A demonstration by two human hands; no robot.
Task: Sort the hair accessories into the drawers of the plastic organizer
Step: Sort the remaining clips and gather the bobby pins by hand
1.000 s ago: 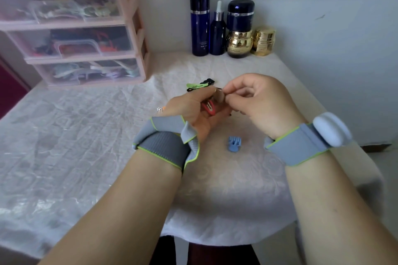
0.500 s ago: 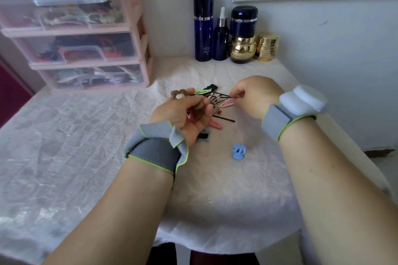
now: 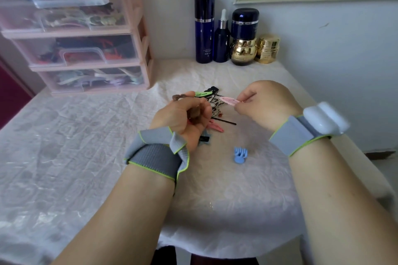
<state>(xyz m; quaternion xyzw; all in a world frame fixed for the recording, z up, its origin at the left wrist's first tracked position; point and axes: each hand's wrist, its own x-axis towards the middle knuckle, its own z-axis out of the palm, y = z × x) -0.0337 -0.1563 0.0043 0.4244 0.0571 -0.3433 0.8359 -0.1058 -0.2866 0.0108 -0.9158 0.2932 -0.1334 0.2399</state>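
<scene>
A pile of hair clips (image 3: 215,107) lies at the table's middle. My right hand (image 3: 265,105) pinches a pale pink snap clip (image 3: 230,100) just above that pile. My left hand (image 3: 183,114) is curled round several clips, with brown and red bits showing between its fingers. A green clip (image 3: 203,94) pokes out beside its thumb. A red-pink snap clip (image 3: 216,127), a black bobby pin (image 3: 226,122) and a small black clip (image 3: 204,139) lie under the left hand. A blue claw clip (image 3: 240,154) sits apart, nearer to me. The pink plastic organizer (image 3: 137,34) stands at the back left.
The organizer's top drawer (image 3: 71,0) is pulled out and the lower drawers are closed, all holding accessories. Dark blue bottles (image 3: 204,28) and gold jars (image 3: 268,48) stand against the back wall. A crinkled white cloth (image 3: 75,146) covers the table; its near edge curves below my arms.
My right hand left the left hand, reached to the pile and picked up the pale pink snap clip. The left hand kept its bundle of clips and drew slightly left.
</scene>
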